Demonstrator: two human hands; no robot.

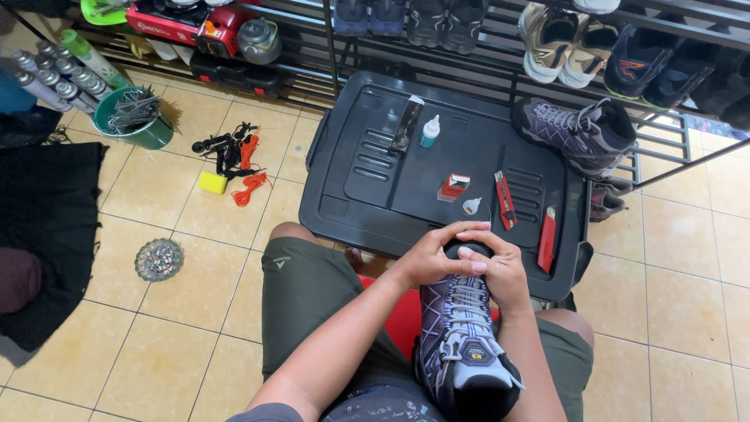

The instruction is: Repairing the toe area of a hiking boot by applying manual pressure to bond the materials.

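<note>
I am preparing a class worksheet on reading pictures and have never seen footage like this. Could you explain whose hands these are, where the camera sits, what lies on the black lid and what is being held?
There is no machine here. One camera, worn on a seated person's head, looks down at their own two bare hands. The left hand and the right hand both clasp the toe of a purple hiking shoe resting on the lap. In front lies a black plastic lid, used as a table. On it are a small glue bottle, two red utility knives, a small red box and the matching second shoe. Behind stands a shoe rack; the floor is tiled.
</note>
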